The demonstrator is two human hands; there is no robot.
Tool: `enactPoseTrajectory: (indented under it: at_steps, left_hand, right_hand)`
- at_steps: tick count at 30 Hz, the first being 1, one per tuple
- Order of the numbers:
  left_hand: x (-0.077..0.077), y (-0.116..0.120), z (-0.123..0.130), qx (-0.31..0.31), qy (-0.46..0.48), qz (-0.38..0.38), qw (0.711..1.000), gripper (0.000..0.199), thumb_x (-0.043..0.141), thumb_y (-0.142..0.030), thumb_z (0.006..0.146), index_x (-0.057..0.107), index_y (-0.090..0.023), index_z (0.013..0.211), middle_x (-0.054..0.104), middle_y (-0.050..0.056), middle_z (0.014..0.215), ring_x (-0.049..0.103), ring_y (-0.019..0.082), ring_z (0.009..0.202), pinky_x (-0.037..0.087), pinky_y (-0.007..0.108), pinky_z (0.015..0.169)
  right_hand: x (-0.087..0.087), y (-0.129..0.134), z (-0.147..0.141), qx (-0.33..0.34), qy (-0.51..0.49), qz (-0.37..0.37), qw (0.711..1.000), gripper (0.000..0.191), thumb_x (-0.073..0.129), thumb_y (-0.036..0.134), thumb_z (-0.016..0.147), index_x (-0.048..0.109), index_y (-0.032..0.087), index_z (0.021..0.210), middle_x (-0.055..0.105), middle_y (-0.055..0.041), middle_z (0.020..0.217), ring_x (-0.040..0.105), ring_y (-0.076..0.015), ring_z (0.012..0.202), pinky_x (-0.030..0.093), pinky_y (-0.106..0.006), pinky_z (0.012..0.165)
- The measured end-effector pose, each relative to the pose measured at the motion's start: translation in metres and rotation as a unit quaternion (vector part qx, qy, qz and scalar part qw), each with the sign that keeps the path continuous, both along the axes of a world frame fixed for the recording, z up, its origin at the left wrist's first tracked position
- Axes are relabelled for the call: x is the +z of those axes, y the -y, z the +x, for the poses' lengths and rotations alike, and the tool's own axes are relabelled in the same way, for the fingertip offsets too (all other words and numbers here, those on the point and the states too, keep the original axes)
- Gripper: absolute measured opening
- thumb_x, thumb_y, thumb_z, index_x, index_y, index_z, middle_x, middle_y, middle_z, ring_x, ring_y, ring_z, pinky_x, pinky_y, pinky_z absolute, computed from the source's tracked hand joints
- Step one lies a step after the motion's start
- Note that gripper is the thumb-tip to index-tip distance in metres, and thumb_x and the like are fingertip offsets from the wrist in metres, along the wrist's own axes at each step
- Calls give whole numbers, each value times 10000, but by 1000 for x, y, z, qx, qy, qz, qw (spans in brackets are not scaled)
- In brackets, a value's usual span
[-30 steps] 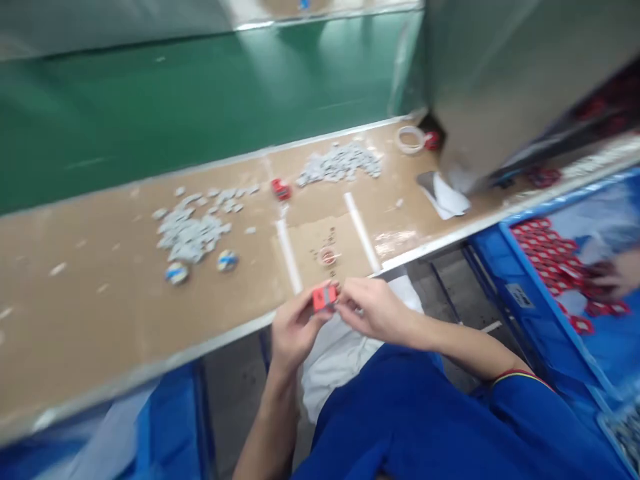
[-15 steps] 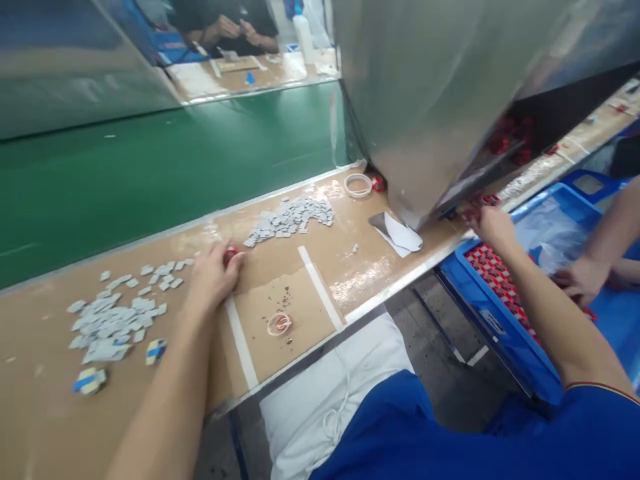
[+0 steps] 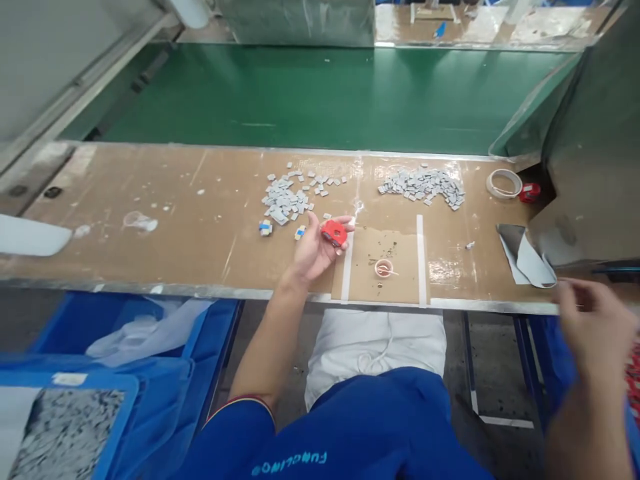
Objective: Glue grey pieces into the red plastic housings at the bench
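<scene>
My left hand (image 3: pixel 317 250) is palm up over the table, its fingers around a small red part (image 3: pixel 335 233) with a dark opening in its face and a black edge. Its exact kind I cannot make out. Behind that hand lies a loose pile of small grey pieces (image 3: pixel 285 199), with two yellow-and-blue taped blocks (image 3: pixel 265 228) nearby. To its right, a little cup (image 3: pixel 383 268) with a thin stick stands on a taped cardboard sheet (image 3: pixel 400 290) among dark specks. My right hand (image 3: pixel 595 320), smeared by motion, is at the table's front edge; its grip is unclear.
Another grey pile (image 3: pixel 425 185) lies behind the cardboard sheet. At the right are a tape roll (image 3: pixel 504 184), another red part (image 3: pixel 530 193) and a grey-white sheet (image 3: pixel 530 260). A green belt (image 3: pixel 325 100) runs behind the table; blue bins (image 3: pixel 130 393) stand at lower left.
The view has swung left. My right hand has moved away from the red parts beside the blue tray. My left hand has turned palm up, bringing the red part into plain sight.
</scene>
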State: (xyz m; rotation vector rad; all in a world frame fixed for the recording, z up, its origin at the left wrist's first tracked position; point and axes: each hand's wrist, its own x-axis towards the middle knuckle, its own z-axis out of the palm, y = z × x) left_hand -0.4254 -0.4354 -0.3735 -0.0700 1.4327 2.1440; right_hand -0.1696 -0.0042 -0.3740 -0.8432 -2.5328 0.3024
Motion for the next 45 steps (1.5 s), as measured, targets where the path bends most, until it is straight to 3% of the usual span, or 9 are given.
enactPoseTrajectory:
  at_steps: [4,9,15,20,26,32,36,40,45]
  left_hand:
    - [-9,14,32,-36,-32,17,999,658,908,-523,763,675,-170,1268,720,84,1158,653,94,694,527,220,609]
    - [-21,20,52,-47,-185,-136,972,708,926,-401,753,579,-217,1342,711,1,934,642,121,723,529,244,691]
    - [-23,25,59,-93,-263,-230,932,364,838,-479,827,773,-173,1014,734,23,850,643,157,755,520,279,718]
    - [-36,16,70,-27,-157,-105,982,577,781,-527,879,699,-175,1328,768,107,1137,651,129,706,530,262,609]
    - [-46,12,78,-39,-18,46,998,551,829,-481,850,668,-186,1287,793,130,1100,651,110,666,512,229,565]
    - [-57,7,87,-18,-106,-55,993,645,860,-427,824,609,-212,1378,776,99,1162,660,99,654,549,225,553]
    - [-67,8,92,-10,-213,-130,968,509,865,-440,835,641,-194,1221,804,104,1108,777,191,917,629,290,806]
    - [-71,13,92,-34,-312,-181,932,379,809,-440,893,710,-188,1158,819,112,1088,792,220,956,617,316,860]
    - [-65,15,91,-55,-378,-239,893,287,772,-332,929,740,-198,1181,830,104,1113,791,213,950,601,303,860]
  right_hand:
    - [-15,130,-44,215,3,-260,941,351,639,541,965,739,218,1059,788,-99,932,754,-246,771,615,-384,710]
    - [-25,199,-94,316,-60,-307,896,326,695,386,960,697,198,1226,746,-56,935,663,-162,686,568,-307,635]
    - [-14,218,-114,391,-42,-267,880,170,633,310,1015,772,222,972,728,-50,860,610,-156,672,523,-295,627]
    - [-16,222,-123,402,-64,-262,875,159,623,288,1027,770,234,997,761,-70,960,683,-182,795,558,-312,688]
    - [-30,221,-129,344,-193,-224,891,141,677,331,997,752,239,920,733,-66,906,678,-186,771,564,-333,668]
    - [-43,223,-120,247,-183,-382,871,294,744,516,934,726,227,884,799,-81,886,773,-231,821,638,-381,743]
    - [-47,225,-115,187,-205,-482,831,385,806,594,866,706,222,881,793,-61,801,781,-229,735,667,-384,729]
    - [-34,233,-108,188,-213,-466,838,333,775,549,921,698,226,919,803,-57,831,795,-223,756,678,-368,720]
    - [-12,251,-97,299,-198,-358,862,77,716,325,996,732,255,1025,827,-59,963,811,-222,875,676,-360,776]
